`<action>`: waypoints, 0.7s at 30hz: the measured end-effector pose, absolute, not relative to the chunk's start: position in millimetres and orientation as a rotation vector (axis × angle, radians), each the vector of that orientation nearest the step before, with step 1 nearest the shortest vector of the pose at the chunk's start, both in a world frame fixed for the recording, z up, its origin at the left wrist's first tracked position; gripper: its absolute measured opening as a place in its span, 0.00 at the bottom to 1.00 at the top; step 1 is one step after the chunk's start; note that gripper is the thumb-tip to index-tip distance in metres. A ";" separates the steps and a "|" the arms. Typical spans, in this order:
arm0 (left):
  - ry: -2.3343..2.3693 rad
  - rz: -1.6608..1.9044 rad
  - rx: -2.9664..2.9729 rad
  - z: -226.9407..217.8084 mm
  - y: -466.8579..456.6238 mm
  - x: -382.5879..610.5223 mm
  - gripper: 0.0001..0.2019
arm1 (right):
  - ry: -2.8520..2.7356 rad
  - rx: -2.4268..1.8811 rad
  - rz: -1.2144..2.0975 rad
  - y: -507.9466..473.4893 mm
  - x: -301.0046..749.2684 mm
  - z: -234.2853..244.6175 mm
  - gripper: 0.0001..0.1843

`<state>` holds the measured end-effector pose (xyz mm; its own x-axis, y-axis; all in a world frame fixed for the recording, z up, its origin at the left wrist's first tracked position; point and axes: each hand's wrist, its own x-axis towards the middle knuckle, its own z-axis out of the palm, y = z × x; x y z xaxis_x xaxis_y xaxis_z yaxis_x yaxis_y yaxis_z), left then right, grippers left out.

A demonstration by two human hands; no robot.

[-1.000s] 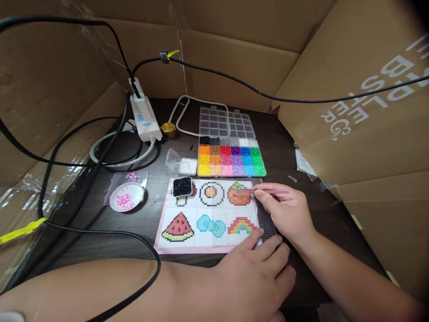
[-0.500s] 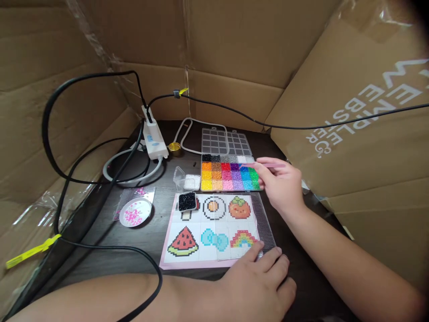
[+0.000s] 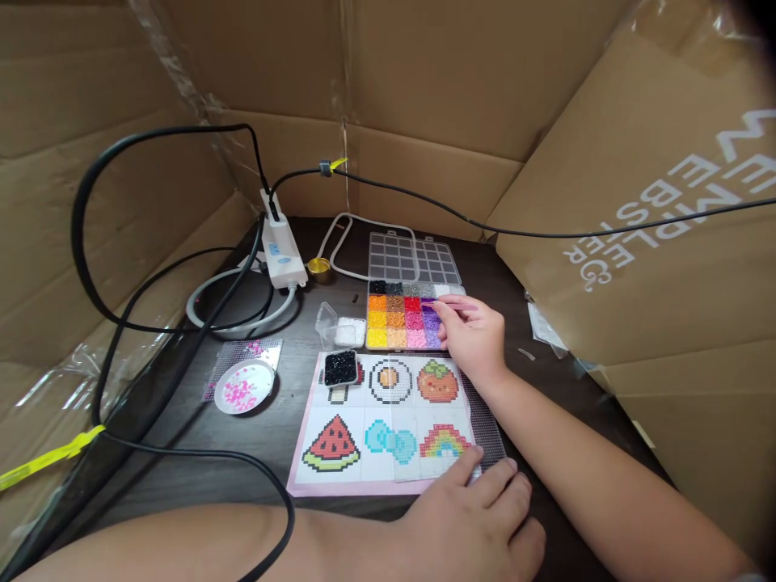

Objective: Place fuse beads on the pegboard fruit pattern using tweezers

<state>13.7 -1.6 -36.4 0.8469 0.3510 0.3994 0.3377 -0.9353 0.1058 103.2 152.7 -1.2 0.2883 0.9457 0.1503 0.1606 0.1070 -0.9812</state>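
Observation:
My right hand (image 3: 476,335) is pinched around pink tweezers (image 3: 464,306), their tip over the red and purple beads in the sorted bead box (image 3: 395,321). The box lies open, its clear lid (image 3: 400,257) folded back, and my hand hides its right-hand compartments. Flat with fingers apart, my left hand (image 3: 478,513) rests on the lower right corner of the pattern sheet (image 3: 339,488) and the clear pegboard (image 3: 485,408) over it. Pixel pictures of a watermelon, egg, tomato, bow and rainbow show on the sheet. A small tub of black beads (image 3: 340,368) sits on its upper left.
A clear tub of white beads (image 3: 350,331) stands left of the box. A white dish (image 3: 267,373) with pink beads overlaps another pegboard (image 3: 227,353). Behind are a power strip (image 3: 284,252) and a gold cup (image 3: 319,269). Black cables (image 3: 78,234) loop at left; cardboard walls surround the table.
My right hand has moved left over the bead box, taking the tweezers from the blue compartments toward the red and purple ones. My left hand stays on the sheet corner.

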 end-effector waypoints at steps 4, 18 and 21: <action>0.542 0.595 2.985 -33.4 -0.9 12.7 0.18 | -1.120 -1.335 0.856 154.7 103.7 -1.4 0.15; 0.529 0.567 2.973 -28.5 0.4 11.4 0.19 | -1.147 -1.321 0.827 154.4 105.0 -2.8 0.13; 0.537 0.594 2.984 -28.7 0.3 10.6 0.19 | -1.149 -1.320 0.819 154.4 104.7 -2.4 0.13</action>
